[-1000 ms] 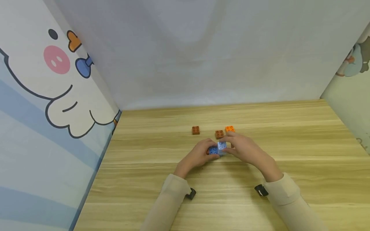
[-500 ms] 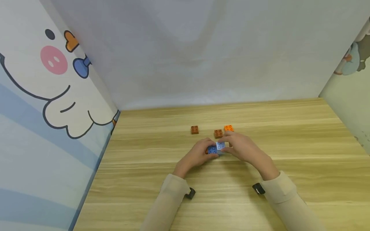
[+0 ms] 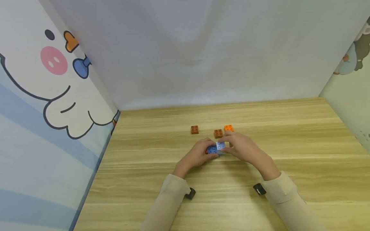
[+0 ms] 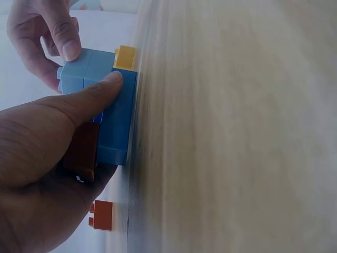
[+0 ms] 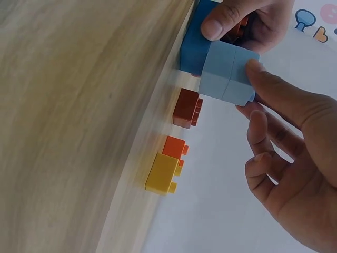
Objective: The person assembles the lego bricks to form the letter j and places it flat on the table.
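Note:
My left hand (image 3: 198,153) grips a long blue brick (image 4: 117,118) low at the table, its thumb along the side. A brown brick (image 4: 82,150) sits on the blue brick's left end, partly covered by the left palm. Two light blue bricks, a lower one (image 5: 217,69) and an upper one (image 5: 241,79), are stacked on the blue brick's right end. My right hand (image 3: 246,149) pinches the upper light blue brick between thumb and fingers; its other fingers are bent loosely. Whether the studs are fully seated cannot be seen.
Behind the hands lie a brown brick (image 3: 194,130), another brown brick (image 3: 218,133) and an orange brick (image 3: 229,128). A yellow brick (image 5: 162,174) stands near the orange one, hidden in the head view. The wooden table (image 3: 138,179) meets a white backdrop at its far edge.
The head view has shifted slightly. Both hands keep their hold on the bricks, and the loose bricks stay where they were.

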### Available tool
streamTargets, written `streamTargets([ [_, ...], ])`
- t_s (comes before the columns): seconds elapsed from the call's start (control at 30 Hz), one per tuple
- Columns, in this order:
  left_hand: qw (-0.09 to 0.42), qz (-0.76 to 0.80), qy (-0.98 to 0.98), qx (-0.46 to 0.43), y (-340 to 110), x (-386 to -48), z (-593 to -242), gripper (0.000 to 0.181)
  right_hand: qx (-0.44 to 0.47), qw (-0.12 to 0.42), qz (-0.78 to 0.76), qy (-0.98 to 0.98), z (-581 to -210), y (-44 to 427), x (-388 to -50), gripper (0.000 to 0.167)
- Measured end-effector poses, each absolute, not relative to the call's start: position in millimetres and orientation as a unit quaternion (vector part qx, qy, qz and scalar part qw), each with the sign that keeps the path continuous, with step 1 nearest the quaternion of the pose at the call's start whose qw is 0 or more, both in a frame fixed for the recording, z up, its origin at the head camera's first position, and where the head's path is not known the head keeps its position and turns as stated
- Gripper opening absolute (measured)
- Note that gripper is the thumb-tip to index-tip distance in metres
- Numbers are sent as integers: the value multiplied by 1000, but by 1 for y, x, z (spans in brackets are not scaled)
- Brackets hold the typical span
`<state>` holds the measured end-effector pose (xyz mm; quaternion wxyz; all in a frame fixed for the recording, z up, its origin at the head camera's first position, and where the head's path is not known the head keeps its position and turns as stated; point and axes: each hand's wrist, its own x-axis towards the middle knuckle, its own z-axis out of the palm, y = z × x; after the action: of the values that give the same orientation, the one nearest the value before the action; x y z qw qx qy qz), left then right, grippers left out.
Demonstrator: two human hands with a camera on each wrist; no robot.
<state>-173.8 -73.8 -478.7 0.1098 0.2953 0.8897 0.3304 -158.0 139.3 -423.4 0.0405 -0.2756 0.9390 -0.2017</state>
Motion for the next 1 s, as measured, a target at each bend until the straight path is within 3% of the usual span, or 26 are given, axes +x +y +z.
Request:
streamTargets([
  [0.33,109,334,888,298,-75,-173,-478,36,-280,53,-217,934,-424,142,-158,36],
  [1.0,105,328,889,301,-75,-175,-479,40,-285,25,-251,925,-426,147,-179,28],
])
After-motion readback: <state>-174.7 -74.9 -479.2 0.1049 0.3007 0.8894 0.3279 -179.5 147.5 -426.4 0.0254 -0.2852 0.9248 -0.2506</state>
